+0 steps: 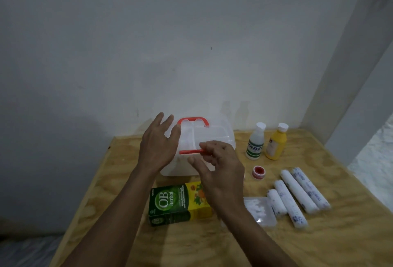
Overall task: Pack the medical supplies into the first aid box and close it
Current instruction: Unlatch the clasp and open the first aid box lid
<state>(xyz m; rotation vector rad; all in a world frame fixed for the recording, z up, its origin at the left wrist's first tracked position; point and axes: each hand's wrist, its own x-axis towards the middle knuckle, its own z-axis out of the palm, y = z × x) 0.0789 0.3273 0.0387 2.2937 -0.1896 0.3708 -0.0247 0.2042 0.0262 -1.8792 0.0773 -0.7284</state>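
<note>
Translucent first aid box [214, 137], right hand [221, 173] fingers pinching its red latch [189, 151], left hand [158, 143] spread beside

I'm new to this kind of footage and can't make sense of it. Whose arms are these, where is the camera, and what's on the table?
No machine here: a person wears a camera on the head, looking down at their own bare hands. The left hand is open beside a clear first aid box. The right hand has its fingertips at the box's red front latch. On the wooden table lie a green medicine carton, two bottles, a tape roll, four wrapped bandage rolls and a cotton packet.
</note>
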